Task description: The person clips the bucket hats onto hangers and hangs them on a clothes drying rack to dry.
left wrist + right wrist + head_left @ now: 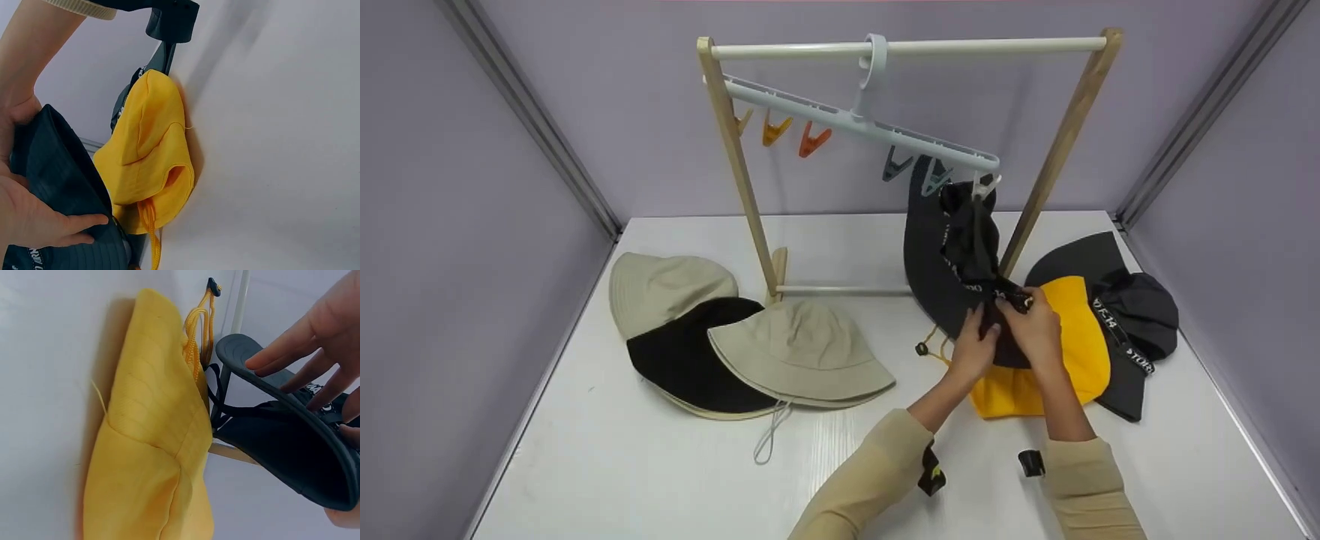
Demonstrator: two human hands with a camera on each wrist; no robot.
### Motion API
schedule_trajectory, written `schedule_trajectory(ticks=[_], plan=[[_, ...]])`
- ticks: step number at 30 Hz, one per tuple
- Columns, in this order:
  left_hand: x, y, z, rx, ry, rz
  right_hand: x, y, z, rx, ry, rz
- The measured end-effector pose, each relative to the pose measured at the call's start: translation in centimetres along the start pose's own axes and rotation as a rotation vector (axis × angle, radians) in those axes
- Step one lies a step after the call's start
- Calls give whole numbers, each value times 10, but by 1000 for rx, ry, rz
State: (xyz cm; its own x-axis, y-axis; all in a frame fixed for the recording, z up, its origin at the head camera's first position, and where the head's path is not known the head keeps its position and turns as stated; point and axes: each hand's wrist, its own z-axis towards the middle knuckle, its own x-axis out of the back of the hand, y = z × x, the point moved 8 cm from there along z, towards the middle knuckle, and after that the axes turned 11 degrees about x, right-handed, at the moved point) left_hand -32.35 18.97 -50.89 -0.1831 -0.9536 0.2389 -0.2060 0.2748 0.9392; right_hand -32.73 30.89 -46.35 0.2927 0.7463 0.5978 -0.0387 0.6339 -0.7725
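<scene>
A black bucket hat (pixel 926 247) with a white-lettered band hangs from the white clip (pixel 985 186) at the low right end of the light-blue clip hanger (pixel 810 111). My right hand (pixel 1035 322) pinches the hat near its band. My left hand (pixel 976 351) lies against the lower brim, its fingers straight and spread over the outside in the right wrist view. Beneath both hands, a yellow bucket hat (pixel 1072 345) rests on the table, its drawstring (pixel 197 332) trailing to the left. Most of my right hand is hidden behind the black hat in the right wrist view.
The hanger hooks over the rack's white top rail (pixel 997 46). Its other clips include an orange one (pixel 812 140). Two beige bucket hats (pixel 802 352) and a black one (pixel 690 356) overlap at left. Another dark lettered hat (pixel 1144 307) lies at far right.
</scene>
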Motion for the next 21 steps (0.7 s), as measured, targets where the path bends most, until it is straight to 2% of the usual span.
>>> schedule_trajectory(ticks=[5, 8, 11, 16, 18, 21], plan=[[4, -4, 3, 13, 6, -13, -11, 0, -6, 9, -141, -15], [4, -5, 5, 26, -12, -43, -13, -3, -7, 32, -182, -27], [4, -1, 6, 24, -35, -77, -11, -10, -6, 58, -146, -11], [7, 10, 4, -43, -56, -139, -5, -18, -5, 79, -35, 81], [8, 14, 4, -81, -51, -131, -2, -19, -5, 74, 3, 128], [9, 17, 3, -115, -24, -59, -2, -16, -4, 54, 34, 174]])
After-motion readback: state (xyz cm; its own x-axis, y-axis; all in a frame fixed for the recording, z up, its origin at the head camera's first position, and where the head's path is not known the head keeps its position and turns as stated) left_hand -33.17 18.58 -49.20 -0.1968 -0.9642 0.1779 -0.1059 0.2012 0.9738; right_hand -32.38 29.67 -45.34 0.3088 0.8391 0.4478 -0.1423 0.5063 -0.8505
